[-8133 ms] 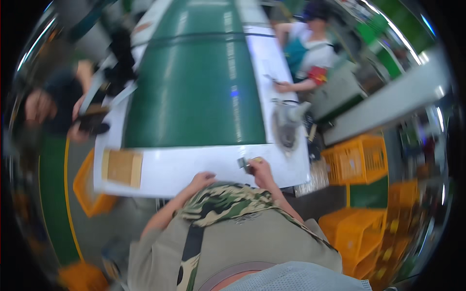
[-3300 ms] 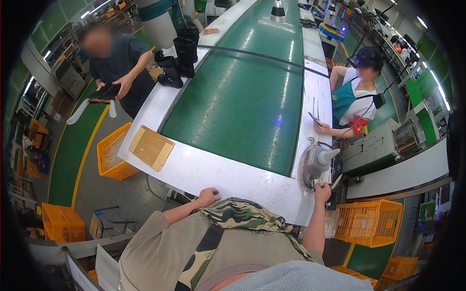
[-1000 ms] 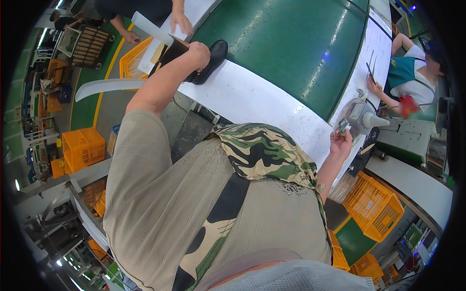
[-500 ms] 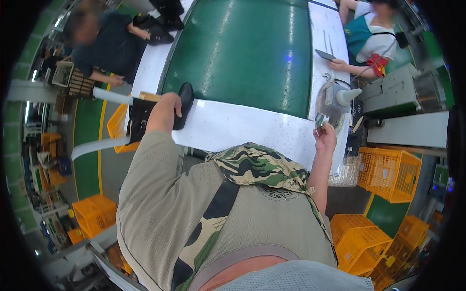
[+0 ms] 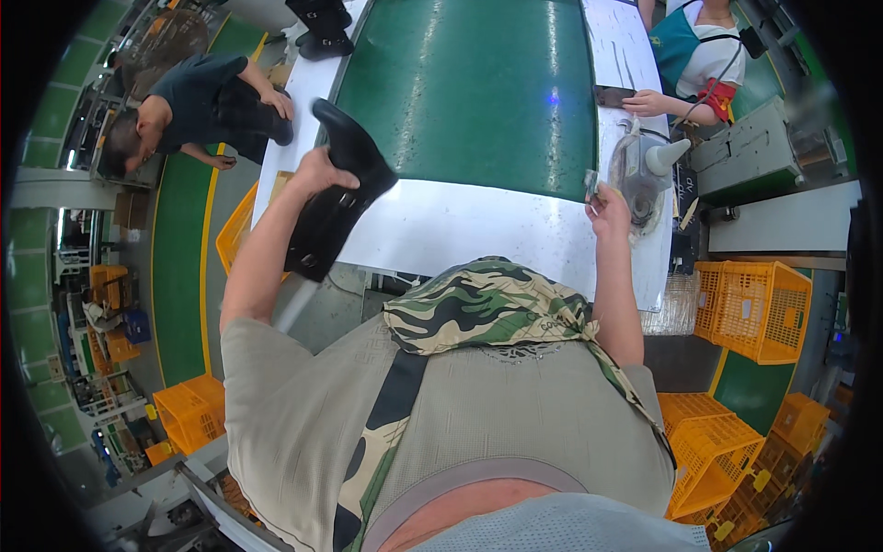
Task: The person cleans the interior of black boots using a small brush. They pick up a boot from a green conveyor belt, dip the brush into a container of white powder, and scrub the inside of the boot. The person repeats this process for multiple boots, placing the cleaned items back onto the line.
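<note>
A black boot with buckled straps is in my left hand, which is closed around its ankle. The boot is lifted and tilted over the white table ledge, toe away from me. Below its shaft shows a blurred pale strip. On the right, my right hand pinches a small greyish object by the corner of the green belt. What that object is cannot be made out.
A bottle with a white cone nozzle stands right of my right hand. Yellow crates stand on the floor at both sides. A co-worker bends at the left; another, at the far right, holds a dark flat thing.
My left hand has raised and turned the boot off the ledge; the two white strips that stuck out from it have swung mostly out of sight. My right hand has moved slightly away from me.
</note>
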Tool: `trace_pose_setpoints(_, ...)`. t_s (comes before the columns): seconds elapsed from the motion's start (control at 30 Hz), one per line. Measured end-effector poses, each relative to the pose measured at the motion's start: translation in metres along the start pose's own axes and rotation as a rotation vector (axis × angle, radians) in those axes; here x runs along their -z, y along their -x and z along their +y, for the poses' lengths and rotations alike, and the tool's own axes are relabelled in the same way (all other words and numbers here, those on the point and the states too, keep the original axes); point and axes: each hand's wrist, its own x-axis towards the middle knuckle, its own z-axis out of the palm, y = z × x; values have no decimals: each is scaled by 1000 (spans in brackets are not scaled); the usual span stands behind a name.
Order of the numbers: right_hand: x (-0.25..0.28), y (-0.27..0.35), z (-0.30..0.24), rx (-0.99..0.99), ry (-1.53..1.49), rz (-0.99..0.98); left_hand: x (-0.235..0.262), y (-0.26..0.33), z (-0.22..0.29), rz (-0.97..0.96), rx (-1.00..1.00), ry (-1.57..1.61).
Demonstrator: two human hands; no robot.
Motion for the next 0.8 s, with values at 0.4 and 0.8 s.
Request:
trace_pose_setpoints(0.4,-129,-3,-75,121,129,-331,-16,87,100,309,-564,923)
trace_pose_setpoints(0.8,-260,163,-66,273,177,-981,-44,168,115,516,-623,-338)
